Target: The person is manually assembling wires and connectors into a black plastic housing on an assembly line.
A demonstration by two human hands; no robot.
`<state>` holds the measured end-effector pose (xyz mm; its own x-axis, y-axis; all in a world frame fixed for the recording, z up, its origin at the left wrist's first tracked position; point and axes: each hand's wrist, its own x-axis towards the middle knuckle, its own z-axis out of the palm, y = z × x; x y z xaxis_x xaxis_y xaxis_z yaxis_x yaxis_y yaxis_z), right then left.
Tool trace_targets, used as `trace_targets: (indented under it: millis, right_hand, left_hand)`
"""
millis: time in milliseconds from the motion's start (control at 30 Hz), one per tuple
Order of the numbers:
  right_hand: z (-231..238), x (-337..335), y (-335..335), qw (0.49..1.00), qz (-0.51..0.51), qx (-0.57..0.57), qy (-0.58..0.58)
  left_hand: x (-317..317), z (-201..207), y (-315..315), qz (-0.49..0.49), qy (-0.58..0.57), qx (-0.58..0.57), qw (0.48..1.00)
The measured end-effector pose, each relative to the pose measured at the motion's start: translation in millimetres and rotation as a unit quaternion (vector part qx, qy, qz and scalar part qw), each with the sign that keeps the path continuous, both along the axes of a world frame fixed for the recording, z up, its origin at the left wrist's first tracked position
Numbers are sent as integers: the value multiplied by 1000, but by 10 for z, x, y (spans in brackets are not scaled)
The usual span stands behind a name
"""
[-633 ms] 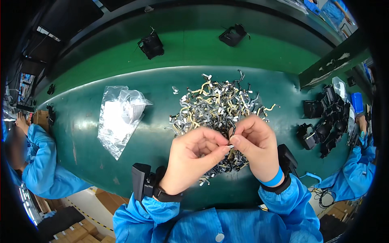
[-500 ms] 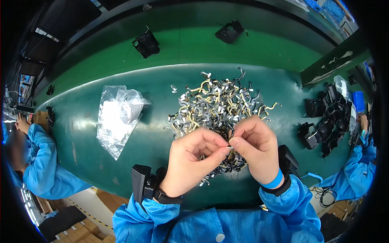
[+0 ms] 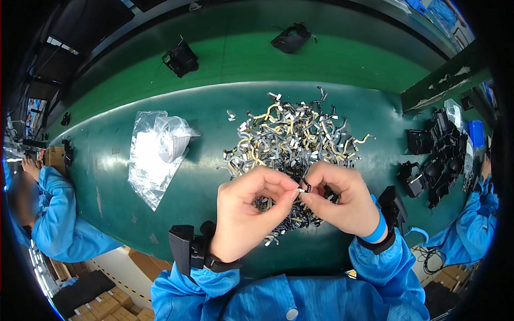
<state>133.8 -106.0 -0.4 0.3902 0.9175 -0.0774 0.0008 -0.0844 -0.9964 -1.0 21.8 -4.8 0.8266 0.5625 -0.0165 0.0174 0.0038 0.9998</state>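
Above the near side of a heaped pile of small flex cables (image 3: 292,128), grey, cream and black with white tabs, my two hands meet at the fingertips. My left hand (image 3: 251,206) is closed, with thumb and forefinger pinching a small white tab (image 3: 301,191). Beside it my right hand (image 3: 345,200) pinches a short dark flex cable (image 3: 307,186), whose end shows between the fingers. Tab and cable look joined or touching; the fingertips partly cover them.
Left of the pile lies a clear plastic bag (image 3: 155,160). Black moulded parts (image 3: 436,155) are heaped at the right, near a blue box (image 3: 475,134). Two black parts (image 3: 182,58) sit on the green strip beyond the table. Blue-sleeved people (image 3: 59,214) work at both sides.
My right hand has shifted slightly right and turned, opening a small gap from the left fingertips, where the white tab now shows. The black parts on the far green strip have moved left.
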Motion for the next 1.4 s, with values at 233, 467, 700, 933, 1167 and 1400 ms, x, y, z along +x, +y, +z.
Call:
trace_targets:
  millis: [233,467,700,933,1167,1400]
  right_hand:
    - [26,18,2,999,-5,12,-41]
    - [-7,25,4,997,-18,22,-78]
    - [-40,-43,44,982,-71,48,-170]
    - [-81,-111,80,961,-106,74,-243]
    - [-85,-136,100,947,-107,78,-293]
    - [-61,-120,83,954,-133,97,-251]
  left_hand:
    - [6,-17,-6,12,-7,92,996]
    - [18,61,4,-15,4,173,985]
    - [15,11,-58,30,12,197,980]
    - [27,50,-52,31,-19,252,967]
    - [28,35,-38,36,-21,311,950]
    - [-45,142,207,116,-36,378,918]
